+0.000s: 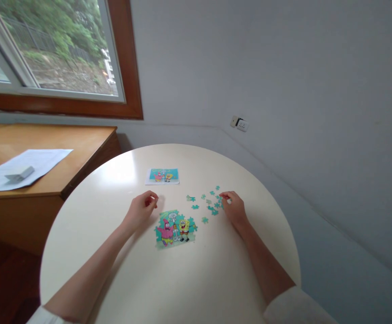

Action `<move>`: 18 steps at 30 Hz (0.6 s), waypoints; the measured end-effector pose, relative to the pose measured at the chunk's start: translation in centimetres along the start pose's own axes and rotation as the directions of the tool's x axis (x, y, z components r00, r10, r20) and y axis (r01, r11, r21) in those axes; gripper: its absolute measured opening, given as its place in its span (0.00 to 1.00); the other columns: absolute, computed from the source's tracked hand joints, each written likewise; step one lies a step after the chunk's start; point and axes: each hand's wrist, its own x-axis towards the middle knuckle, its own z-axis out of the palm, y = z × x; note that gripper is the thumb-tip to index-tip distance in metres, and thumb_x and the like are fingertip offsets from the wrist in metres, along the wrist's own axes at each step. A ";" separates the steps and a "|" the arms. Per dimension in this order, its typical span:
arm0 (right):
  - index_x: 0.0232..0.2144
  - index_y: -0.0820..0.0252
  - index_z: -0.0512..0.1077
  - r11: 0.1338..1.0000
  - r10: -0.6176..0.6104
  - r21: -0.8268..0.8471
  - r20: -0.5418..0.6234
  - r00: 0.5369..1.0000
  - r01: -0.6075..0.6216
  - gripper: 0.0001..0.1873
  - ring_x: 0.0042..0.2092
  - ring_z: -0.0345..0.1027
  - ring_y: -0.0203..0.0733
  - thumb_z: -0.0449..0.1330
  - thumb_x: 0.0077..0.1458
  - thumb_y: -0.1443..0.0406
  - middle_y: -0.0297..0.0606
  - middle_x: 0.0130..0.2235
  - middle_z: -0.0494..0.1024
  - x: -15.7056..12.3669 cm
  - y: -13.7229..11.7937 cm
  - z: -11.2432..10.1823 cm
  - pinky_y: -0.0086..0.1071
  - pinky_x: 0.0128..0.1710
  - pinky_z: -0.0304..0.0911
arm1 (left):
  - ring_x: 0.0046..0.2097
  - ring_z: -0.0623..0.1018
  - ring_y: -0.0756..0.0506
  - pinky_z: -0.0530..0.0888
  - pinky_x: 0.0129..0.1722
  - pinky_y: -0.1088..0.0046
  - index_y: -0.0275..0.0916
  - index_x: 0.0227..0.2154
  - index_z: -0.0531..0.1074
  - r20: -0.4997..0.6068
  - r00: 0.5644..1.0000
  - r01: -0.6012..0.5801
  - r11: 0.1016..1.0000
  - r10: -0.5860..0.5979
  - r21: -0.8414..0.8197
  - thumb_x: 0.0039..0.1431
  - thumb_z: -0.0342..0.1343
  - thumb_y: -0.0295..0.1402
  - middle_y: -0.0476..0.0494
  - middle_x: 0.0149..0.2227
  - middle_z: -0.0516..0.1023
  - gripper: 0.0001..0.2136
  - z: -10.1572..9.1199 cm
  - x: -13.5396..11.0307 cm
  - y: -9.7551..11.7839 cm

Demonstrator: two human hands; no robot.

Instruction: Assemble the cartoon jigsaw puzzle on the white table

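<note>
A partly built cartoon jigsaw puzzle (175,227) lies on the round cream table (168,279). My left hand (142,208) rests just above its upper left corner, fingers curled loosely, nothing visible in them. My right hand (233,207) reaches into a scatter of several loose teal puzzle pieces (207,204) to the right of the puzzle, its fingertips pinched on one piece at the cluster's right side. A small reference picture card (162,176) of the same cartoon lies farther back on the table.
A wooden desk (77,148) stands at the left with white paper (20,168) and a small grey object (19,174) on it. A window (47,49) is above it. Grey walls close the corner; a wall socket (239,123) sits behind the table.
</note>
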 end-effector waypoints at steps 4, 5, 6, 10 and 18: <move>0.28 0.61 0.73 0.995 0.014 -0.096 -0.033 0.999 -0.018 0.14 0.36 0.67 0.41 0.47 0.45 0.67 0.41 0.32 0.75 0.1 0.7 -0.3 0.36 0.41 0.60 | 0.24 0.71 0.49 0.65 0.26 0.75 0.37 0.27 0.67 -0.043 0.999 -0.024 1.000 0.024 -0.010 0.49 0.46 0.36 0.50 0.19 0.71 0.09 0.0 0.1 -0.2; 0.30 0.61 0.73 0.994 0.015 -0.111 -0.028 1.000 -0.018 0.15 0.37 0.67 0.42 0.47 0.46 0.67 0.42 0.34 0.75 0.2 0.7 -0.3 0.37 0.42 0.60 | 0.24 0.71 0.49 0.65 0.26 0.75 0.37 0.27 0.67 -0.051 0.998 -0.026 1.000 0.026 -0.010 0.49 0.46 0.37 0.50 0.19 0.71 0.09 0.0 0.1 -0.3; 0.32 0.61 0.73 0.992 0.006 -0.127 -0.009 1.000 -0.007 0.16 0.39 0.67 0.42 0.47 0.48 0.66 0.42 0.36 0.75 0.1 0.5 -0.3 0.38 0.43 0.59 | 0.24 0.71 0.49 0.65 0.26 0.75 0.37 0.27 0.67 -0.055 0.998 -0.025 1.000 0.025 -0.008 0.49 0.46 0.37 0.50 0.19 0.71 0.09 0.1 0.1 -0.4; 0.43 0.58 0.70 0.973 -0.077 -0.203 0.163 0.984 0.109 0.18 0.49 0.63 0.44 0.46 0.53 0.65 0.41 0.46 0.73 -0.5 -1.6 0.7 0.43 0.49 0.51 | 0.23 0.70 0.49 0.64 0.26 0.75 0.37 0.27 0.67 -0.060 0.998 -0.021 1.000 0.021 0.003 0.49 0.46 0.37 0.50 0.19 0.71 0.09 0.2 0.2 -0.4; 0.46 0.54 0.68 0.921 -0.142 -0.269 0.445 0.884 0.283 0.18 0.53 0.59 0.42 0.45 0.56 0.67 0.40 0.52 0.68 -1.5 -4.6 2.1 0.44 0.50 0.45 | 0.22 0.69 0.50 0.64 0.24 0.76 0.37 0.27 0.68 -0.067 0.998 -0.017 1.000 0.018 0.010 0.49 0.45 0.35 0.50 0.19 0.70 0.09 0.5 0.1 -0.4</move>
